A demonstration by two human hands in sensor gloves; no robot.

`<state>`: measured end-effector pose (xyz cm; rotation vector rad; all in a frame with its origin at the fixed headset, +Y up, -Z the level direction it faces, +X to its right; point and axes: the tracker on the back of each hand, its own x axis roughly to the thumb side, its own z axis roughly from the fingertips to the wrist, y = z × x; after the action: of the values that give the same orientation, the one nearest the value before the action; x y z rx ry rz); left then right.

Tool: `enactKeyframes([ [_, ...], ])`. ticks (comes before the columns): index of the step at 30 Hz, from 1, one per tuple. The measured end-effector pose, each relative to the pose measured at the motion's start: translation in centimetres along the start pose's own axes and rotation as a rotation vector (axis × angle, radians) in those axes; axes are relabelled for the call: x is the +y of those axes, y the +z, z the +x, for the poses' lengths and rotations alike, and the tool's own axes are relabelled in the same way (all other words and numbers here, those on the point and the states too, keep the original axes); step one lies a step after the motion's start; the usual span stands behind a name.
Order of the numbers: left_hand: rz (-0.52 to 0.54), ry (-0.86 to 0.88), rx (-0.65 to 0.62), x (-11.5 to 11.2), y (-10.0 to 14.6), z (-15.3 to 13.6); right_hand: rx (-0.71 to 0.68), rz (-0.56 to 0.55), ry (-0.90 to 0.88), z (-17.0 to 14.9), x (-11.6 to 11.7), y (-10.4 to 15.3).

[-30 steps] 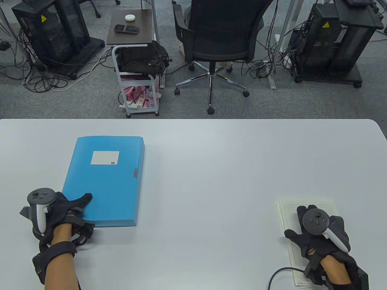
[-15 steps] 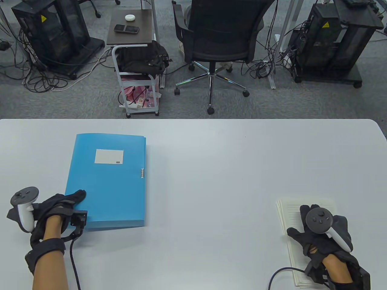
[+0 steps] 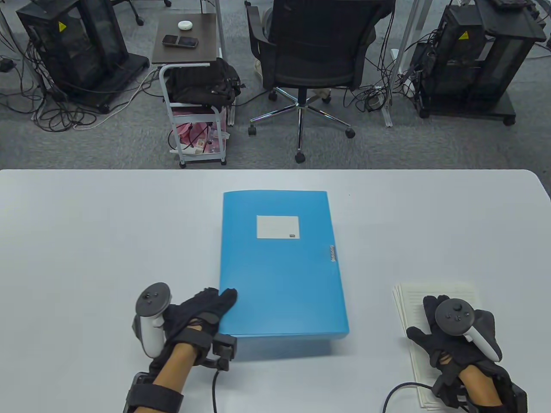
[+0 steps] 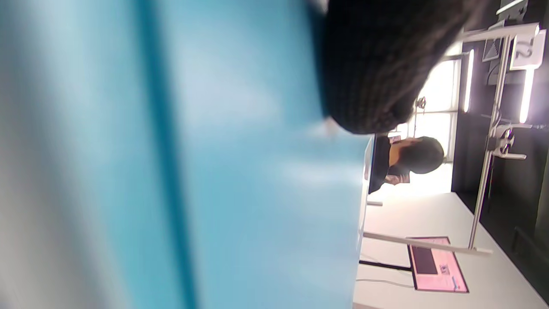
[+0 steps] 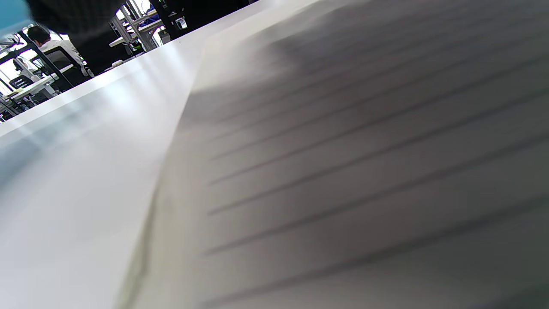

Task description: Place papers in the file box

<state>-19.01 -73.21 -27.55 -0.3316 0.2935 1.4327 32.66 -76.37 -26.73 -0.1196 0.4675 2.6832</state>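
Note:
A closed blue file box [image 3: 282,262] with a white label lies flat at the middle of the white table [image 3: 86,241]. My left hand [image 3: 206,312] grips its near left corner, thumb on the lid. In the left wrist view the blue lid [image 4: 223,171] fills the frame, with a gloved fingertip [image 4: 377,64] on it. A stack of lined papers [image 3: 413,297] lies at the near right. My right hand [image 3: 447,331] rests flat on top of it. The right wrist view shows the lined sheet [image 5: 364,163] up close.
Beyond the table's far edge stand an office chair [image 3: 310,60], a small cart [image 3: 193,86] and two black equipment racks [image 3: 73,47]. Glove cables trail off the table's near edge.
My left hand has slid the file box from the left side of the table to the middle, keeping hold of its near left corner. My right hand has stayed on the papers.

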Motion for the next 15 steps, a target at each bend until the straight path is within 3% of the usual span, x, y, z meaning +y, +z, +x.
enactKeyframes([
  [4, -0.062, -0.002, 0.035, -3.5, -0.9, -2.6, -0.013, 0.000, 0.001, 0.3, 0.0, 0.0],
  [11, -0.079, -0.063, 0.069, -4.7, -2.0, -4.3, -0.016, -0.001, 0.020, 0.7, 0.0, -0.3],
  [15, -0.033, -0.296, 0.014, -5.6, -1.1, -3.3, -0.008, -0.036, 0.036, 0.8, 0.0, -0.3],
])
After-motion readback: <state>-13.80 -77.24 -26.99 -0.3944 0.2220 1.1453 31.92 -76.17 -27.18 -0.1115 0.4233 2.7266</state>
